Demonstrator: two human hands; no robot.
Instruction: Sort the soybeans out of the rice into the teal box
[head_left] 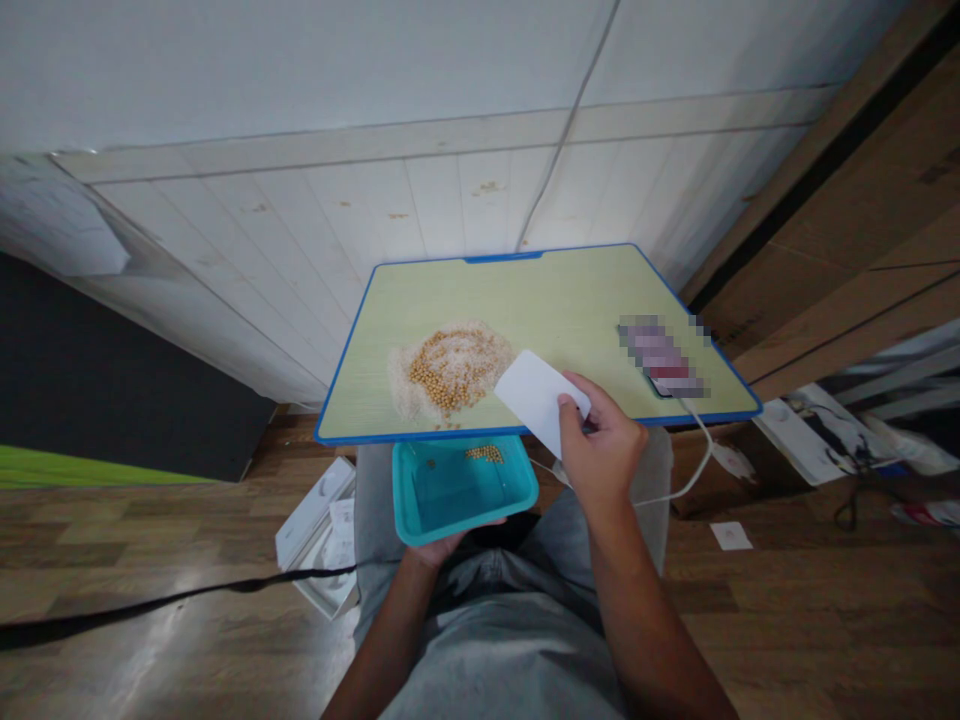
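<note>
My left hand (438,549) holds a teal plastic tray (401,495) from below, just in front of the table edge; most of its fingers are hidden under it. Inside the tray lies a small group of round yellow beans (486,454) near its far side. My right hand (606,440) pinches a white card (531,392) between thumb and fingers, above the table's front edge. To the left of the card, a heap of pale rice-like grains (484,358) mixed with yellow beans (429,385) rests on the tabletop.
The small pale table (570,290) has a blue rim and stands against the wall. A phone with a blurred screen (660,355) lies at its right, a white cable (709,450) hanging from it. An open white box (319,530) sits on the floor at left; cardboard (840,220) stands at right.
</note>
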